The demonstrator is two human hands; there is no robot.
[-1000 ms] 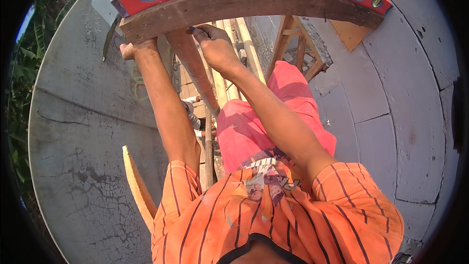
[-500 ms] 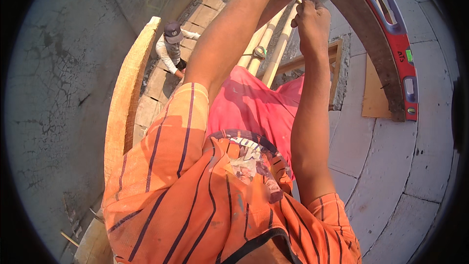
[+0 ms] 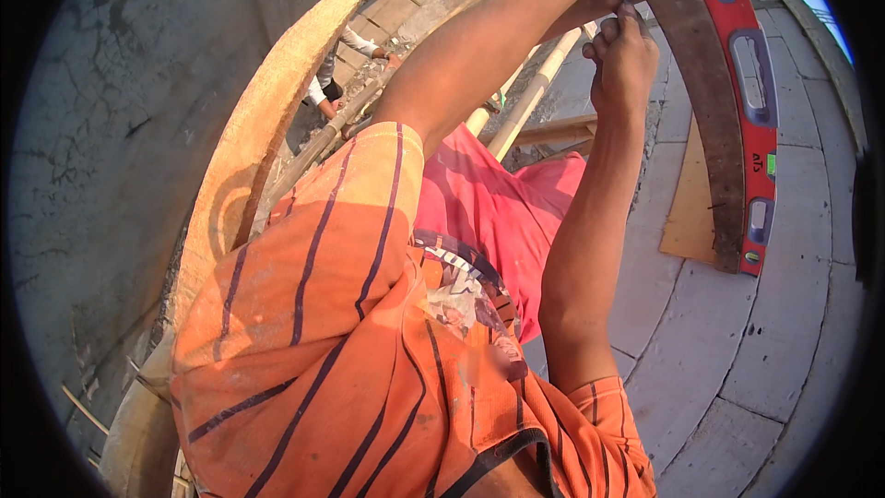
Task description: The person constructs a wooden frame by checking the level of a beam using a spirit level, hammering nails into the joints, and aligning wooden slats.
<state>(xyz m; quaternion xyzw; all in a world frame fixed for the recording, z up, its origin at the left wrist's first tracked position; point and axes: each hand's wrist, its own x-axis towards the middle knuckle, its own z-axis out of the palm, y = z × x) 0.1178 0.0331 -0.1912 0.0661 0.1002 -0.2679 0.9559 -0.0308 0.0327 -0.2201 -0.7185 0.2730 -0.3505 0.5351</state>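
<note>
Outdoors, grey block wall [image 3: 737,350] to my right, cracked concrete wall [image 3: 101,157] to my left. My right grip [image 3: 625,55] is closed against the weathered board [image 3: 693,83] backed by a red spirit level [image 3: 751,101]. My left grip's state I cannot tell.

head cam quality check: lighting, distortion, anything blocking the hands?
Head view: hard warm sunlight, crisp shadows on the orange striped shirt. Fisheye bends the red spirit level and wooden plank into arcs; black vignette rings the frame. Right hand is sharp against the level's edge; left hand is cut off at the top edge.
</note>
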